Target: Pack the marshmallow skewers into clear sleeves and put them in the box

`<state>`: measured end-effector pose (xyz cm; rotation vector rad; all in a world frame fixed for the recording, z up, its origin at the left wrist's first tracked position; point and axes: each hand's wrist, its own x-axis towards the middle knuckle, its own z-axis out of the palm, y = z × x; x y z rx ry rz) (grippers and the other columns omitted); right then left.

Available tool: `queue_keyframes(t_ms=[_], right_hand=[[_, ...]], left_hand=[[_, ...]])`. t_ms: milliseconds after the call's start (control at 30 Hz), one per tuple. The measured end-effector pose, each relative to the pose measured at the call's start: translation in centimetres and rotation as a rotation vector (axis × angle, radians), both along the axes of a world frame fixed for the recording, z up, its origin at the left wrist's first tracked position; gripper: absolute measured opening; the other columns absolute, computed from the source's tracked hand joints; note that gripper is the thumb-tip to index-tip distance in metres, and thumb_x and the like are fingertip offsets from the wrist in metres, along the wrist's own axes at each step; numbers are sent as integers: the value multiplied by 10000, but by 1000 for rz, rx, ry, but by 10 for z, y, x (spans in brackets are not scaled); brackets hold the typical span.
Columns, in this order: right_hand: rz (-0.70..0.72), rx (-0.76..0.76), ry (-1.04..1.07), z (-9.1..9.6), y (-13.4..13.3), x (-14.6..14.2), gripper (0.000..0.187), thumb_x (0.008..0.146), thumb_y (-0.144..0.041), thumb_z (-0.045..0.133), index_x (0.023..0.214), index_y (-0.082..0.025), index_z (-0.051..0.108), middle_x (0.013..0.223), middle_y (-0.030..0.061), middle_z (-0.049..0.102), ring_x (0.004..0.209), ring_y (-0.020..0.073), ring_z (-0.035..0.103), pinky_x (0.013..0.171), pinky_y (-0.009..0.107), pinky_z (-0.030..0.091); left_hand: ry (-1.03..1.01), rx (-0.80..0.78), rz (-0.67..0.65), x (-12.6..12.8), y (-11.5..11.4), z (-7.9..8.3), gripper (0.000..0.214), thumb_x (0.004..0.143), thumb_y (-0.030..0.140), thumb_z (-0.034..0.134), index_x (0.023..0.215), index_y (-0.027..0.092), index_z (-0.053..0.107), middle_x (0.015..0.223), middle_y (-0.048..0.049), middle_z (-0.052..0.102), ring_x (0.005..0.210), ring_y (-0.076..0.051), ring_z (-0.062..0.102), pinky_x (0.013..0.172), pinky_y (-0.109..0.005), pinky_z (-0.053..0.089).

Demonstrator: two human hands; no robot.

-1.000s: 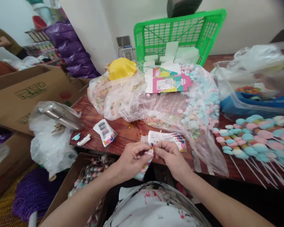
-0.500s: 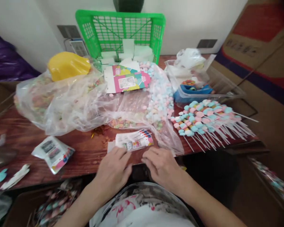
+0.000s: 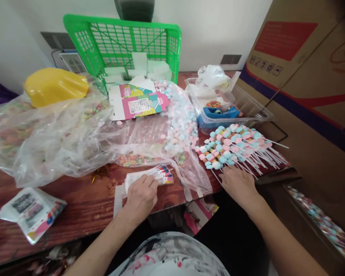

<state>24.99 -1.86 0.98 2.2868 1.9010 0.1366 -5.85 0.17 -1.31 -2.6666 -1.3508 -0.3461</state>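
Note:
My left hand [image 3: 142, 195] rests with curled fingers on the near edge of a fanned stack of small printed packaging bags [image 3: 163, 175], pinching at them. Over to the right, my right hand [image 3: 238, 184] has its fingers closed at the white sticks of a pile of marshmallow skewers [image 3: 230, 143]. Pink and blue marshmallows alternate on them, with coloured rings between. The fingertips are partly hidden among the sticks. Just behind the bags lies an open plastic bag of loose marshmallows [image 3: 181, 124] and coloured rings.
A green basket [image 3: 176, 50] holding white cards stands at the back, with a printed carton [image 3: 139, 105] before it. Bagged rings [image 3: 46, 138] lie left under a yellow bowl-like thing [image 3: 56, 87]. A clear tub [image 3: 254, 111] and large cardboard boxes [image 3: 299, 76] are right.
My right hand has moved from beside the left hand out to the skewer sticks. My left hand has shifted onto the printed bags. The view has turned to the right.

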Motion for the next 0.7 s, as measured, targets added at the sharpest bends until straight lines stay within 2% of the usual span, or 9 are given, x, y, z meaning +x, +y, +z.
queue_keyframes(t_ms=[67,133,233,300,367,433,533,600,700], right_hand=[[-14,-2,5,-3,4,-3,194,880,-204,476,814,-163,653,835,91,687,671,203,641,558,293,342],[-24,4,15,-1,4,0,221,889,-190,444,804,-173,648,808,71,689,680,196,634,569,290,339],[16,130,-8,15,-3,12,232,900,-239,448,795,-189,648,809,51,689,791,202,616,633,292,353],[174,345,-75,34,-9,21,201,881,-270,497,803,-198,668,786,51,687,838,215,593,680,304,353],[390,424,-107,57,-13,27,185,875,-224,497,815,-207,672,796,39,689,815,194,580,694,303,351],[526,358,-141,80,-14,26,231,858,-151,439,786,-215,649,740,19,659,692,166,557,607,288,321],[634,146,-253,101,-9,8,209,769,-85,452,687,-221,588,620,7,586,542,169,502,533,297,232],[689,9,-308,104,-3,-12,184,730,-59,497,670,-214,574,623,22,590,552,189,527,538,301,213],[762,-137,-334,93,7,-36,178,718,-33,524,695,-199,584,669,47,614,600,218,564,541,304,201]], left_hand=[[-53,55,-27,-3,-1,-5,165,827,82,524,753,168,644,769,-56,636,758,-203,560,666,-323,469],[-85,42,-14,-4,-4,-8,155,837,94,531,794,180,653,803,-54,646,769,-197,562,666,-313,461],[-120,-44,31,-4,-7,-6,159,853,106,524,867,188,659,867,-59,656,798,-201,569,670,-310,459],[-178,-91,45,-4,-6,-5,157,862,120,519,828,181,659,859,-62,655,802,-202,575,668,-309,460],[-293,-128,54,-6,-1,-5,165,866,144,532,754,174,651,805,-57,644,777,-191,576,670,-302,461],[-412,-149,64,-8,4,-7,170,858,170,564,705,169,638,755,-48,627,751,-178,572,679,-295,461],[-445,-131,64,-10,6,-9,153,852,195,594,712,169,648,756,-48,629,757,-179,573,697,-299,464],[-394,-117,44,-11,3,-9,128,862,197,584,772,171,671,799,-57,647,788,-189,581,720,-312,472],[-333,-140,20,-12,-3,-7,131,874,153,548,879,161,678,877,-73,666,836,-203,585,747,-326,484]])
